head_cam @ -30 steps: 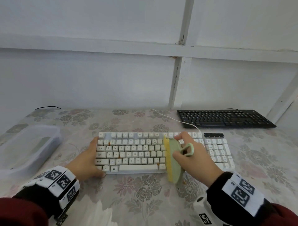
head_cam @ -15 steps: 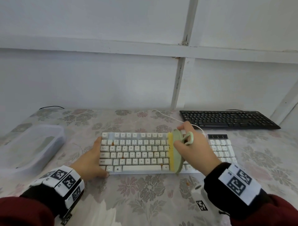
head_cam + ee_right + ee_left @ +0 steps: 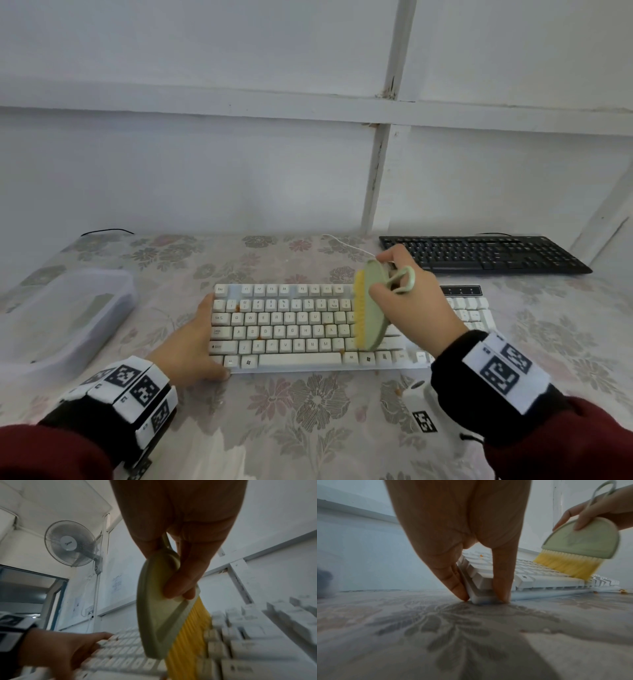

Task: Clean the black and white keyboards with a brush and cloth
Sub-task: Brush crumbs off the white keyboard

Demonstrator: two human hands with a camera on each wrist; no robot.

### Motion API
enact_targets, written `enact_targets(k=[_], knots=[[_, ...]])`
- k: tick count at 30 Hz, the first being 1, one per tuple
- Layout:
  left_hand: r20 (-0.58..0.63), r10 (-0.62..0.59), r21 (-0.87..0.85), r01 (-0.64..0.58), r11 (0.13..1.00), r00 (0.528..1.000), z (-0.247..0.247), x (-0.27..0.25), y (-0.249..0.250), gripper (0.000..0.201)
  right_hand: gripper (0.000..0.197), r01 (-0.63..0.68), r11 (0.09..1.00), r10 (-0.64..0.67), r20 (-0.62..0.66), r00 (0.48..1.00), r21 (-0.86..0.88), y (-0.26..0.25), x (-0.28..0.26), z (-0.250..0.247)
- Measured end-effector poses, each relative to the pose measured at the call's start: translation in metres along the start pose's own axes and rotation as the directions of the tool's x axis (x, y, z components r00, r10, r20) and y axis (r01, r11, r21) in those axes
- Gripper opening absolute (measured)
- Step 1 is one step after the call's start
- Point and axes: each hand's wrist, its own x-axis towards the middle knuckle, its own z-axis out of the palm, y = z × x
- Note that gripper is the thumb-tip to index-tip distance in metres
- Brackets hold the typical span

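Observation:
The white keyboard [image 3: 291, 329] lies in front of me on the flowered tablecloth, with orange crumbs between some keys. My left hand [image 3: 185, 346] braces its near-left corner, straight fingers [image 3: 453, 582] along the left end and thumb on the front edge. My right hand [image 3: 411, 308] grips a pale green brush [image 3: 371, 308] with yellow bristles [image 3: 565, 566]. The brush stands on edge across the keys right of the letter block, bristles facing left and touching the keys. The black keyboard [image 3: 479, 253] lies at the back right. No cloth is visible.
A clear plastic container [image 3: 65, 318] sits at the left of the table. A few orange crumbs [image 3: 397, 392] lie on the tablecloth in front of the white keyboard. Its white cable [image 3: 346, 241] runs toward the wall. A white panelled wall stands just behind the table.
My right hand has swept the brush away from me, from overhanging the keyboard's front edge up to its back rows. The left hand has stayed at the corner.

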Motion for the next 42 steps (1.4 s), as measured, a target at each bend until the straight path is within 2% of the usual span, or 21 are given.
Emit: enact_targets(k=[6, 9, 13, 15, 21, 26, 29, 32, 34, 42], knots=[[-0.001, -0.004, 0.014, 0.004, 1.000, 1.000, 0.000, 0.001, -0.002, 0.123, 0.020, -0.003, 0.995, 0.021, 0.174, 0.985, -0.099, 0.010, -0.032, 0.007], [0.001, -0.007, 0.006, 0.007, 1.000, 1.000, 0.000, 0.001, -0.002, 0.123, 0.021, 0.006, 0.998, 0.002, 0.127, 0.992, -0.059, -0.003, -0.024, -0.003], [0.000, -0.013, 0.008, 0.013, 1.000, 1.000, 0.001, 0.002, -0.003, 0.124, 0.029, 0.103, 0.995, -0.103, -0.014, 0.995, 0.005, -0.019, 0.000, 0.002], [-0.001, -0.014, 0.001, 0.014, 1.000, 1.000, 0.001, 0.001, -0.002, 0.122, 0.029, 0.100, 0.995, -0.100, -0.019, 0.995, -0.003, -0.017, 0.009, 0.011], [-0.002, -0.014, 0.005, 0.014, 1.000, 1.000, 0.000, 0.002, -0.002, 0.120, 0.022, 0.043, 0.997, -0.034, 0.140, 0.990, -0.063, -0.001, -0.008, 0.030], [-0.010, -0.006, 0.010, 0.006, 1.000, 1.000, 0.001, 0.000, 0.000, 0.118, 0.020, -0.012, 0.999, 0.022, 0.245, 0.969, -0.040, 0.000, -0.030, 0.024], [-0.012, -0.011, 0.015, 0.011, 1.000, 1.000, 0.001, -0.001, 0.001, 0.119, 0.016, 0.005, 1.000, -0.004, 0.185, 0.983, -0.005, -0.015, -0.020, 0.013], [-0.013, -0.002, 0.018, 0.003, 1.000, 1.000, 0.001, -0.001, 0.001, 0.119, 0.022, 0.061, 0.997, -0.063, 0.044, 0.997, 0.039, -0.024, 0.001, 0.009], [-0.011, 0.000, 0.012, 0.000, 1.000, 1.000, 0.001, -0.001, 0.001, 0.120, 0.024, 0.072, 0.997, -0.072, 0.001, 0.997, 0.042, -0.023, 0.010, 0.013], [-0.004, -0.003, 0.008, 0.003, 1.000, 1.000, 0.000, -0.002, 0.002, 0.119, 0.023, -0.006, 1.000, 0.003, 0.185, 0.983, 0.019, 0.008, -0.025, 0.027]])
